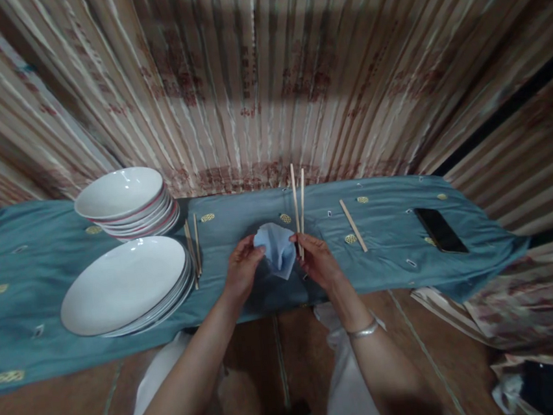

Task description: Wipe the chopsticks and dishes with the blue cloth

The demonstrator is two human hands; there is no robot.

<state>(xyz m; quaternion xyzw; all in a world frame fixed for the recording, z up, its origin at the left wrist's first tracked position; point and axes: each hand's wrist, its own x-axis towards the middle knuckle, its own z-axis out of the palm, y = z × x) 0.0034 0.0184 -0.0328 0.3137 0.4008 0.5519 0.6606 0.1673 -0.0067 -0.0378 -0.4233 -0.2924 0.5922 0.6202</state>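
Between my hands is a small light-blue cloth, folded and drooping to a point at the bottom. My left hand pinches its left edge between thumb and fingers. My right hand is closed at the cloth's right edge and also grips a pair of wooden chopsticks, which point up and away from me. Their lower ends are partly hidden by the fingers. To the right, a single chopstick lies slanted on the teal tablecloth.
A stack of white bowls stands at the back left, with a stack of oval white plates in front. Several chopsticks lie beside the stacks. A black phone rests toward the right end. A pleated curtain hangs behind.
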